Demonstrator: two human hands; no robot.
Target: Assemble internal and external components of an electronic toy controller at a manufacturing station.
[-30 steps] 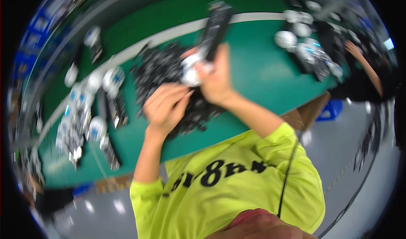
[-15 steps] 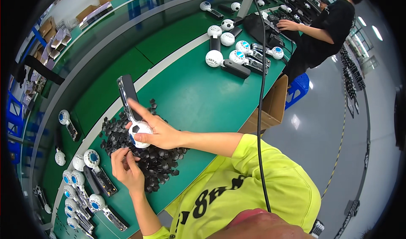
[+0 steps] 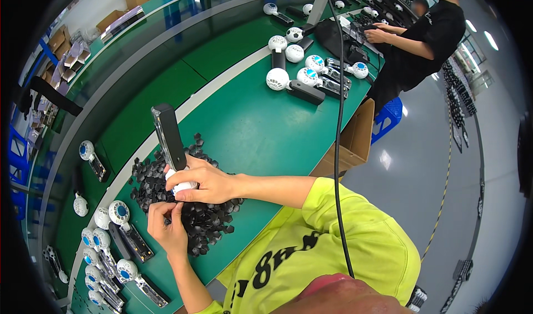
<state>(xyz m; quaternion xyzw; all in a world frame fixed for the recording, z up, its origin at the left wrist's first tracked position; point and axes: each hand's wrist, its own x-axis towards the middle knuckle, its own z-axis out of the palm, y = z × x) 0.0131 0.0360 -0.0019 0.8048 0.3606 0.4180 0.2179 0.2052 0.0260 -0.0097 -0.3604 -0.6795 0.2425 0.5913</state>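
Observation:
My right hand [image 3: 204, 182] is wrapped around the white ball head of a ball-headed device with a dark handle [image 3: 171, 139]. The handle points up and away, its dark side facing me and a shiny edge along its left. Fingers cover most of the ball. Just below it, my left hand [image 3: 165, 228] is closed in a pinch, thumb and index fingertips up against the ball's lower side. Whatever lies between those fingertips is too small to make out. Under both hands spreads a heap of small black five-sided pieces [image 3: 208, 225] on the green table [image 3: 250, 142].
Several similar devices [image 3: 132, 239] lie at the lower left, many with blue discs in their balls. Another group [image 3: 302, 75] lies at the far right end. A black cable [image 3: 340, 131] hangs across the view. Beyond a cardboard box [image 3: 355, 136], a co-worker in black [image 3: 433, 33] works.
My right hand has turned the device, so its black-patched ball face no longer shows and the handle's dark side does. My left fingertips have moved up to the ball.

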